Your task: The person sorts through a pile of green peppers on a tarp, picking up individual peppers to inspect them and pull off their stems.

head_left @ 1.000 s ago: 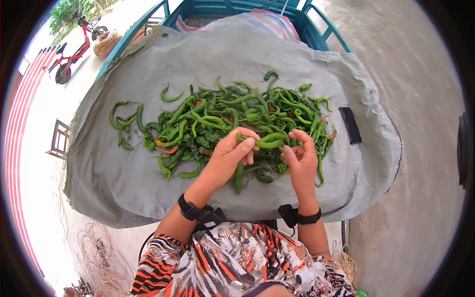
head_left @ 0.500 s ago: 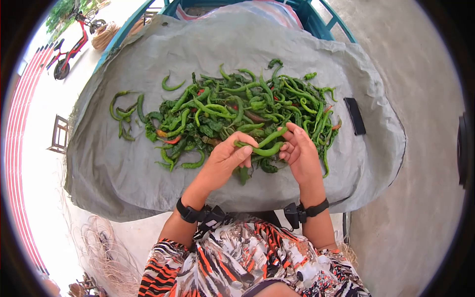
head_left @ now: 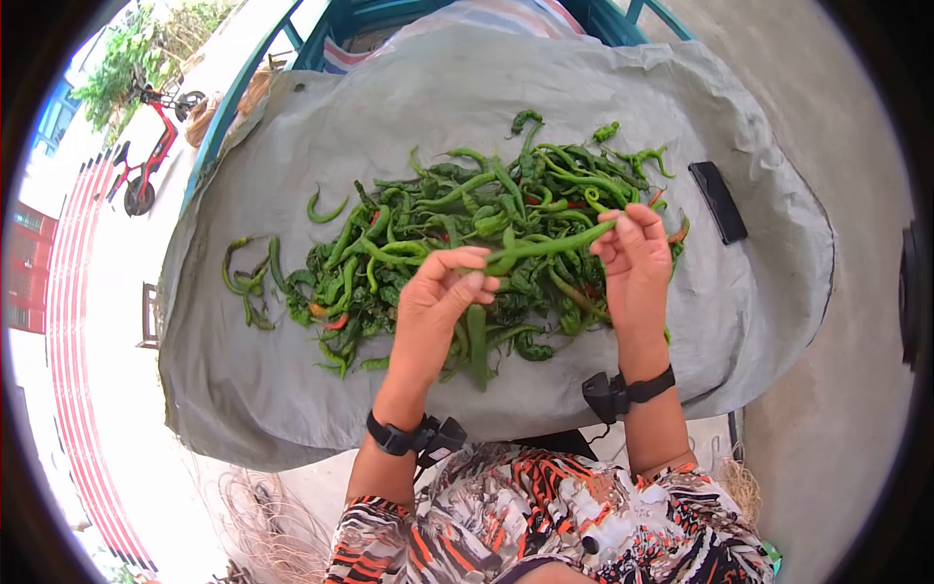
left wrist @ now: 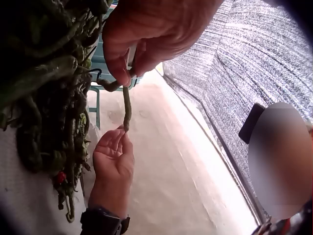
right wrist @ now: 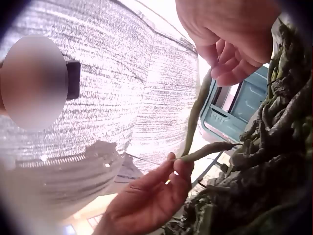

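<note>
A long green chili pepper is stretched between the two hands, above the pile of green peppers. The left hand pinches one end between thumb and fingers. A second, shorter green pepper sticks out from the same left fingertips in the right wrist view. The right hand pinches the long pepper's other end with thumb and forefinger, its remaining fingers loosely bent. Among the pile show dark curled leaves and a few red or orange peppers.
Grey cloth lies under the pile, over a teal cart bed. A black phone rests right of the peppers. Several peppers lie apart at the left. A red scooter stands beyond the cart.
The right hand has moved right and slightly up, away from the left hand. The long pepper now spans between both hands; earlier the hands were closer together over curved peppers.
</note>
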